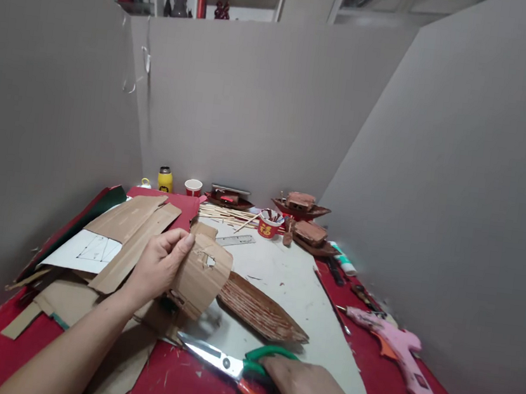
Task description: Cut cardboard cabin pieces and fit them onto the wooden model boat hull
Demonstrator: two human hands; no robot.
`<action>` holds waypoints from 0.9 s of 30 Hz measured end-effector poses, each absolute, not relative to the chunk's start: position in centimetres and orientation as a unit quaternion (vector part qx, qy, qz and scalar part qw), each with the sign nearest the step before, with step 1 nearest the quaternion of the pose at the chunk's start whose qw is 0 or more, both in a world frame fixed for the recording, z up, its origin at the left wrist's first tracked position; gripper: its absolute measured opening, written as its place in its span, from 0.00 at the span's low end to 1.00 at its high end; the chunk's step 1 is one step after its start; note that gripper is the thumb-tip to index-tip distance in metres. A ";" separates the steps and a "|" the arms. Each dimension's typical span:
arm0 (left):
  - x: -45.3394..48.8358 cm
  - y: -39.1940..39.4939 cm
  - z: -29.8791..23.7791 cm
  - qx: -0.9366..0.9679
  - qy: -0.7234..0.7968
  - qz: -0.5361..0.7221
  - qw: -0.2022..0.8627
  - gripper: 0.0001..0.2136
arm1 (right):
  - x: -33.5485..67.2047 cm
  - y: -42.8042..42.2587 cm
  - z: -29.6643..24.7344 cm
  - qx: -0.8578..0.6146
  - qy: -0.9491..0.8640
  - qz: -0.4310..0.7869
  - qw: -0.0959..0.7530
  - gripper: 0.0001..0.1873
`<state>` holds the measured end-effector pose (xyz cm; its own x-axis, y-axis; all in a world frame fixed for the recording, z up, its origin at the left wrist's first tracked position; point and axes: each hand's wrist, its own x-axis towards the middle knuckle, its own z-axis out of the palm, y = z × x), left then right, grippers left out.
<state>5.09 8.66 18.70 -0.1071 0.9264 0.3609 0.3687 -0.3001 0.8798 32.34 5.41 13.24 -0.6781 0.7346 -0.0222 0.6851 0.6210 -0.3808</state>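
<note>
My left hand (161, 267) grips a curved piece of cardboard (207, 280) by its upper left edge; a ragged hole shows near the top of the piece. In my right hand (301, 387) are scissors (228, 362) with one green and one orange handle, their blades pointing left, below the cardboard and apart from it. Behind the scissors a brown, streaked boat-shaped piece (263, 309) lies on the white sheet (296, 271). Part of its left end is hidden by the cardboard.
Cardboard scraps (140, 220) and a paper with a drawing (88, 249) pile up at left. A pink glue gun (398, 348) lies at right. Farther back are a metal ruler (236, 240), thin wooden sticks (222, 216), a red cup (269, 224) and model boats (311, 235). Grey panels enclose the table.
</note>
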 end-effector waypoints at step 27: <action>10.2 5.5 15.5 0.726 0.470 0.492 0.104 0.17 | 28.5 9.4 16.2 -0.196 -0.929 -0.012 0.314 0.12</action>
<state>10.16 5.55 15.48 0.0748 0.7838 0.6165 0.5802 -0.5371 0.6124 28.50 9.37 16.19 -0.7265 0.3556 0.5880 0.3713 0.9232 -0.0996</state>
